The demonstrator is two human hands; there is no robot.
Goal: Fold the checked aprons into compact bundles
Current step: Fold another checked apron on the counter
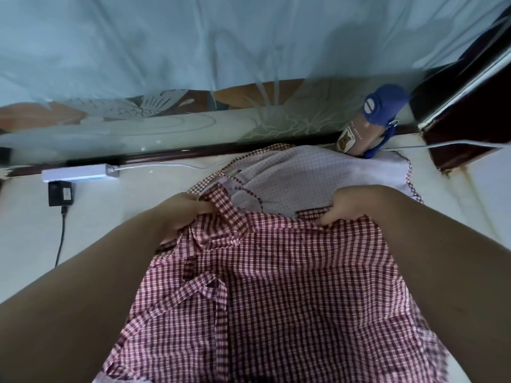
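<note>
A dark red and white checked apron (290, 286) is spread across the white surface in front of me, its ties lying loose over the cloth. My left hand (182, 214) grips its upper left corner together with a strap. My right hand (351, 205) pinches its upper right edge. Beyond my hands lies a second apron (318, 172) in pale lilac fine check with a dark red checked border, lying flat and partly covered by the red one.
A brown bottle with a blue cap (367, 125) lies at the far right, touching the pale apron. A white power strip (80, 172) and a black adapter (60, 193) with a cable sit at the left. A dark wooden frame (464, 106) rises at right.
</note>
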